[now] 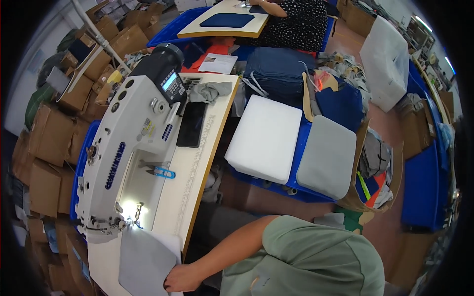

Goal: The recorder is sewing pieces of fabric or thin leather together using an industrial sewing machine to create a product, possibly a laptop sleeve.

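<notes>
My right hand reaches in from the lower right, fingers curled on the right edge of a grey rounded fabric panel. A white padded layer shows beside and partly beneath the panel. The panel's upper end lies at the lit needle area of a white sewing machine on a pale table. Blue-handled thread snips lie on the machine bed, and a black phone and a crumpled grey cloth lie farther back. My left hand is not in view.
A blue bin right of the table holds white foam sheets, grey panels and navy fabric. A cardboard box of scraps stands farther right. Cardboard boxes pile at left. A co-worker sits at the table behind.
</notes>
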Demonstrator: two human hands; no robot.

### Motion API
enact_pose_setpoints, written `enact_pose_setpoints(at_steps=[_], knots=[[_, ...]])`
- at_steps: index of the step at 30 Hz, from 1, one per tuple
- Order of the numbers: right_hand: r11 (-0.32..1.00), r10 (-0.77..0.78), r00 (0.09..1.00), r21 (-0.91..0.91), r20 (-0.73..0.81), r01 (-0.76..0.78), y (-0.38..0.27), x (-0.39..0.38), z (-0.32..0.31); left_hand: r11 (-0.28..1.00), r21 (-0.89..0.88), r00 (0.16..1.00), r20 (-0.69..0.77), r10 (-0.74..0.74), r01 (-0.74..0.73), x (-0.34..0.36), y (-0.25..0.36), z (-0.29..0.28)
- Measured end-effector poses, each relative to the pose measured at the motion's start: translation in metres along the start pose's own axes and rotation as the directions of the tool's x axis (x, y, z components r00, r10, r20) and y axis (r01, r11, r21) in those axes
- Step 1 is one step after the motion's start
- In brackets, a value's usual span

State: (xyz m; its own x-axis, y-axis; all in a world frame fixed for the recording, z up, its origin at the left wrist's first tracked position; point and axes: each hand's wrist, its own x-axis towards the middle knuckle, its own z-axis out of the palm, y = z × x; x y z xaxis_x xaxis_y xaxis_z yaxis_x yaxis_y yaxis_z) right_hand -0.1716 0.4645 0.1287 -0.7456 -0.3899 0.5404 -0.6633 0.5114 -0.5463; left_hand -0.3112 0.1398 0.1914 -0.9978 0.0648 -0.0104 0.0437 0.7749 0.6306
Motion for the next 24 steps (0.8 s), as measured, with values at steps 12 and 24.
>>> enact_pose_setpoints(at_steps=[12,24], knots=[[0.984,-0.142,0.965,-0.133,-0.222,0.114,-0.032,0.038,0.035,0.81,-0.482,0.932,0.295,-0.21,0.335,-0.042,-0.026,-0.009],[0.968,0.101,0.994,-0.236,0.044,-0.087,0.001,0.014,0.083,0.657,-0.706,0.955,0.092,-0.283,0.263,-0.125,0.018,0.044]])
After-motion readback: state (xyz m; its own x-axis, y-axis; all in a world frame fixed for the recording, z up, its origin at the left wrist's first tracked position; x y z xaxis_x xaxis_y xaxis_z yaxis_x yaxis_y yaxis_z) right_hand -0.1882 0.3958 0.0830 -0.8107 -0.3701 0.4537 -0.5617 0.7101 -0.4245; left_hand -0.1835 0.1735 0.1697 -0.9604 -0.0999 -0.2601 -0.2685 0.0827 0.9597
